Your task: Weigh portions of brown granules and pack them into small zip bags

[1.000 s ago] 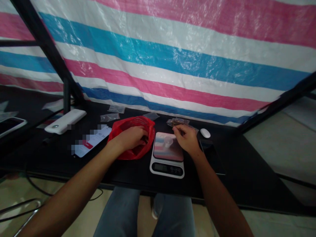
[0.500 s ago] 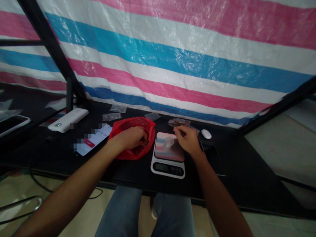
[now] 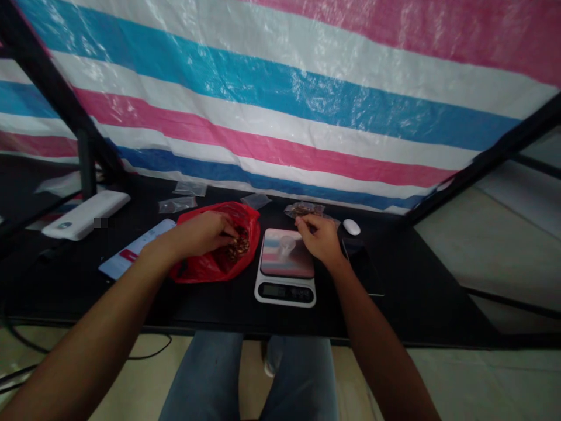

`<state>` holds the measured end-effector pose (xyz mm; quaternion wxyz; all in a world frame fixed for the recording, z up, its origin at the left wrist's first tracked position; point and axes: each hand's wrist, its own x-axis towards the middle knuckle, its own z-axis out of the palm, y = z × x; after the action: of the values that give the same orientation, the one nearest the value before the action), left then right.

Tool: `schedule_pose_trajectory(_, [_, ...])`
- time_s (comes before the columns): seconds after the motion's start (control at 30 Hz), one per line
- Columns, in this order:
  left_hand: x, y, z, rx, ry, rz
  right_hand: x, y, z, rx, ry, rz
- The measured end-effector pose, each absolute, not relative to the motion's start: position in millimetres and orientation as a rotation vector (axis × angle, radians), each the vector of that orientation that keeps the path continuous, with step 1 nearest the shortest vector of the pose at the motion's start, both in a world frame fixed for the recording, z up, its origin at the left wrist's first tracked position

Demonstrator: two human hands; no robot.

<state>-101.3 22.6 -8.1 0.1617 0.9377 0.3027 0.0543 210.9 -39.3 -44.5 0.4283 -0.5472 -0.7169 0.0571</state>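
Note:
My left hand [image 3: 208, 234] reaches into a red plastic bag [image 3: 210, 269] standing open on the black table. Its fingers are pinched together above a heap of small brass-coloured pieces [image 3: 238, 248]; whether any is between the fingertips is unclear. To the right of the bag, my right hand [image 3: 322, 237] hovers by the far right corner of a white kitchen scale [image 3: 287, 294], thumb and fingertips closed, and what they hold is too small to make out. Just behind those fingertips lies a clear plastic bag [image 3: 304, 209] with similar brownish pieces. A small clear round item [image 3: 287, 244] shows on the scale's shiny plate.
Small clear bags [image 3: 177, 204] lie behind the red bag. At left are a lit phone [image 3: 131, 251], partly under my left forearm, and a white oblong device [image 3: 87, 215]. A white mouse [image 3: 352, 227] and a dark phone [image 3: 362, 263] are at right. Striped sheeting [image 3: 263, 111] hangs behind.
My left hand has drawn back and up a little inside the red bag, uncovering more brass-coloured pieces. The right hand stays near the scale's corner. The view has shifted slightly to the right.

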Motion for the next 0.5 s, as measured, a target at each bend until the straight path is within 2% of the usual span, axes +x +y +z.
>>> schedule_pose_trajectory(0.2, [-103, 21, 5, 2.568, 0.896, 0.091, 211, -40, -44, -1.355, -1.796, 0.136])
schedule_pose_trajectory(0.5, [-97, 8, 43, 2.46, 0.928, 0.319, 212, -39, -46, -1.359, -1.779, 0.161])
